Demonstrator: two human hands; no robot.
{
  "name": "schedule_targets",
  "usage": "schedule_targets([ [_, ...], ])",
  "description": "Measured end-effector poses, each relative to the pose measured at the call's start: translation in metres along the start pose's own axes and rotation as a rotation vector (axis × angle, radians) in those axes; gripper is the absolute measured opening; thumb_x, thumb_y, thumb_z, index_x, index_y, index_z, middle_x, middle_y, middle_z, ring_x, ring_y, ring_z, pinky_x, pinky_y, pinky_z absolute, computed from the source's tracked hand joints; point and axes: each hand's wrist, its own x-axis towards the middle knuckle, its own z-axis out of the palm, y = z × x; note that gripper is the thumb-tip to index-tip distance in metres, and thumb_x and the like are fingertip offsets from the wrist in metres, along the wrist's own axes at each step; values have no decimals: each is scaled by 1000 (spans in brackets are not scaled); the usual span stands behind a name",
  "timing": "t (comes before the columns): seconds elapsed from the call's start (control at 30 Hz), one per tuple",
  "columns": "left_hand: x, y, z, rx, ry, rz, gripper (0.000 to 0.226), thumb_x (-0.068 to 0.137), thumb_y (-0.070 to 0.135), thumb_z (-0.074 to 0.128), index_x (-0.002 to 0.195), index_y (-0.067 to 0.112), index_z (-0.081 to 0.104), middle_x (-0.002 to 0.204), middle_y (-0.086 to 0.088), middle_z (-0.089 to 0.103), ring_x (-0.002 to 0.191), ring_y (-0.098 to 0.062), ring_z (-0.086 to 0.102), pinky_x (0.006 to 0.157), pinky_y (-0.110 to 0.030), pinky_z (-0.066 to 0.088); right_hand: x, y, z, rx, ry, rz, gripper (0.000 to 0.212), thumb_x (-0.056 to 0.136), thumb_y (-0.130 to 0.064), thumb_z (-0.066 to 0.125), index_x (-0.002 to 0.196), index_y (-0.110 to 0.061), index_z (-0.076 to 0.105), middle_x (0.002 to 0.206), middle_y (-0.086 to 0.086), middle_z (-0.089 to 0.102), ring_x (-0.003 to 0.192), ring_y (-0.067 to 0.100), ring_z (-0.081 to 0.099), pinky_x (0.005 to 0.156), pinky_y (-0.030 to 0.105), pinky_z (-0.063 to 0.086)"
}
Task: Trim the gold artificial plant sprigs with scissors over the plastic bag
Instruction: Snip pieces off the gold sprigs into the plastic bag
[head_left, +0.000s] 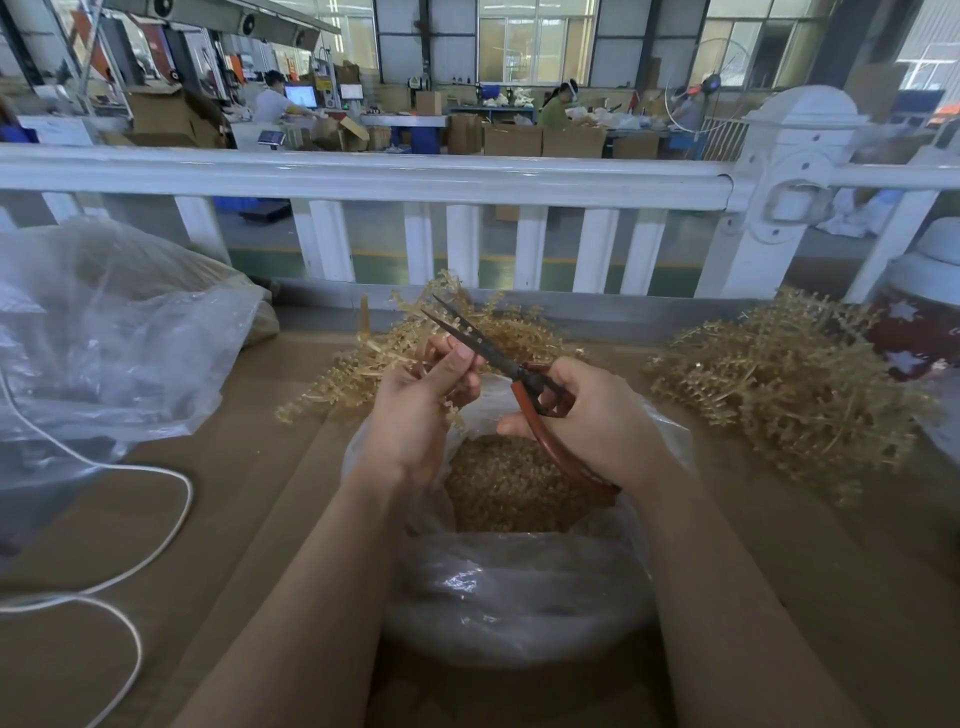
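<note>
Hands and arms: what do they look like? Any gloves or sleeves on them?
No gloves. The left hand and right hand are bare, and both forearms are bare as far as the picture shows. No sleeves, rings, watch or bracelets show. Fingernails look short and plain.

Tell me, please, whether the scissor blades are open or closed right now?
Open. The scissors in the right hand show two dark blades spread apart, with a gap between their tips.

Dark matt metal blades and glossy red handles are being shown on the scissors (498, 358); the bag (519, 587) is clear, crinkled plastic.
</note>
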Motion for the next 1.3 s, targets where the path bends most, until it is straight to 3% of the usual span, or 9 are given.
schedule_targets([
  [0.33,1,1,-3,-3,-1,-11,7,92,5,60,85,6,59,76,-5,60,67,-12,54,71,-25,45,-1,3,1,41,22,7,83,35,-102,55,71,-28,53,74,-18,64,63,6,60,51,26,44],
  [0.6,0,1,-2,45,-43,11,10,92,1,59,83,6,57,77,-8,59,64,-14,51,70,-25,44,-1,3,2,-9,50,-17,72,39,-102,53,81,-43,50,77,-22,64,63,3,61,50,24,45],
  [0.8,0,0,-1,44,-33,11,5,91,-2,59,88,1,57,77,-9,60,65,-14,53,70,-25,46,-2,4,2,-47,64,-10,70,48,-92,64,73,-29,50,73,-14,64,63,7,59,51,29,47],
  [1.0,-2,2,0,70,-6,19,8,94,3,58,88,7,61,77,-4,66,75,-16,62,81,-34,48,-3,3,1,-68,73,-27,67,49,-90,64,72,-30,48,80,-25,60,67,3,57,46,17,36],
  [1.13,-3,1,0,32,78,5,10,96,13,59,102,6,63,82,-1,68,73,-14,63,83,-37,47,-4,1,0,-72,70,-22,66,50,-90,65,73,-30,50,81,-27,60,69,0,57,49,20,38],
  [1.3,-3,1,0,147,90,62,17,98,14,59,86,19,69,77,4,70,76,-10,65,76,-27,50,-4,0,1,-80,66,-1,68,48,-90,65,73,-28,53,77,-24,62,70,-2,58,48,22,40],
])
